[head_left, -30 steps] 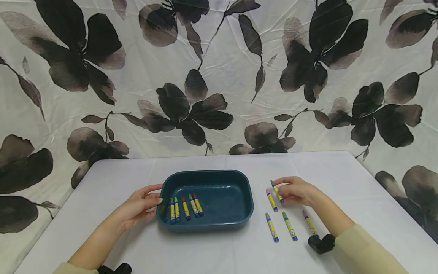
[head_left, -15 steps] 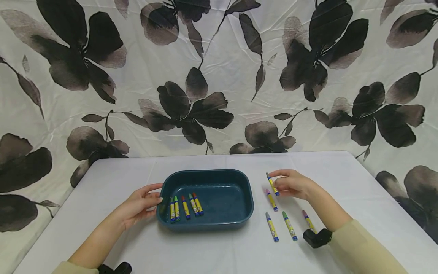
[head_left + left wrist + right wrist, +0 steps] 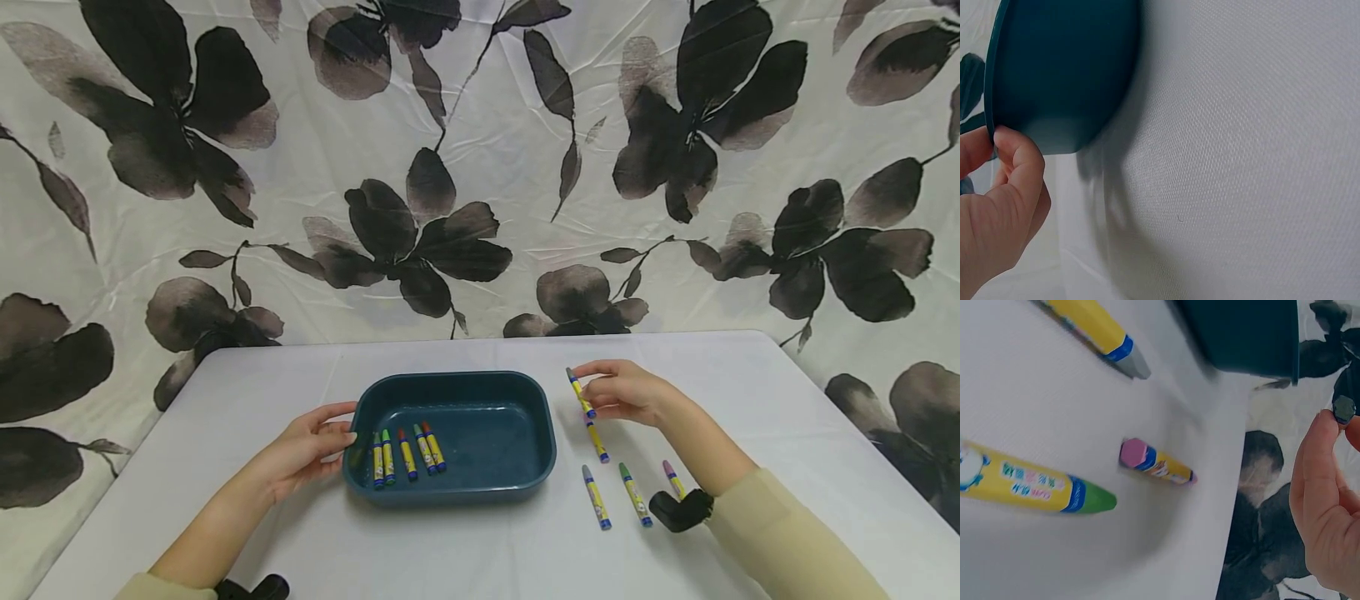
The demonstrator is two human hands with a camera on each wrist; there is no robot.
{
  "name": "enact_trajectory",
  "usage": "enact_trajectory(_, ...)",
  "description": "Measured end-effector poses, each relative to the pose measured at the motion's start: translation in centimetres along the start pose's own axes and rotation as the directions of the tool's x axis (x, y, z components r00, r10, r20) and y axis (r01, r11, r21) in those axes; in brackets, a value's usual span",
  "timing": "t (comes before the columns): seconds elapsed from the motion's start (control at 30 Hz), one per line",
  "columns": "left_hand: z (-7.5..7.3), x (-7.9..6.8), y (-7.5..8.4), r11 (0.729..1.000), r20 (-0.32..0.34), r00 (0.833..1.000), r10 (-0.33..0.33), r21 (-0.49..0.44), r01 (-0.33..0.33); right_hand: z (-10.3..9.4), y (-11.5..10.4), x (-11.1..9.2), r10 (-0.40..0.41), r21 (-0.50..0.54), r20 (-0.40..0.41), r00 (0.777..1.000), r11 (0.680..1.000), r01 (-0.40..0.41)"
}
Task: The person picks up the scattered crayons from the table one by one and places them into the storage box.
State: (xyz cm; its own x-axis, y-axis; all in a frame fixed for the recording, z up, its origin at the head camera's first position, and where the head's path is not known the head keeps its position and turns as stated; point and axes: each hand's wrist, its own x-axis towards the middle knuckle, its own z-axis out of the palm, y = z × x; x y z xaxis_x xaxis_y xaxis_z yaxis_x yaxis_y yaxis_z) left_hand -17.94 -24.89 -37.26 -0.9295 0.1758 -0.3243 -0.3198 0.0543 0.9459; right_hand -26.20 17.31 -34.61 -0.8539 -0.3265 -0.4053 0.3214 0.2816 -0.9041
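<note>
A dark teal plastic tray (image 3: 495, 446) stands on the table, several crayons (image 3: 407, 455) lying in its left part. My left hand (image 3: 309, 450) pinches the tray's left rim between thumb and finger, as the left wrist view also shows. Beyond the tray's right side, my right hand (image 3: 628, 395) pinches a grey-tipped crayon (image 3: 578, 392) in yellow and blue wrapping, held above the table. In the right wrist view only that crayon's end (image 3: 1344, 410) shows. Just below it lies a pink crayon (image 3: 597, 443), its upper end covered in the head view.
Nearer the front lie a grey crayon (image 3: 596, 498), a green crayon (image 3: 635, 496) and a pinkish crayon (image 3: 672, 478) partly behind the black wrist camera (image 3: 681, 510). A white cloth covers the table (image 3: 465, 550). Behind hangs a white curtain (image 3: 525, 167) with dark flowers.
My right hand has moved left and away from me with the grey-tipped crayon, lifting it towards the tray's right side. The left hand and the tray have stayed in place.
</note>
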Motion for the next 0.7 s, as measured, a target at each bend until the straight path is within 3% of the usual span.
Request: enact_trajectory(0.7,0.0,0.1,0.2,1.0,-0.006,1.0,-0.007,-0.015,0.007,4.0,-2.0,1.5,-0.022,0.019,0.063,0.998,1.0,0.021)
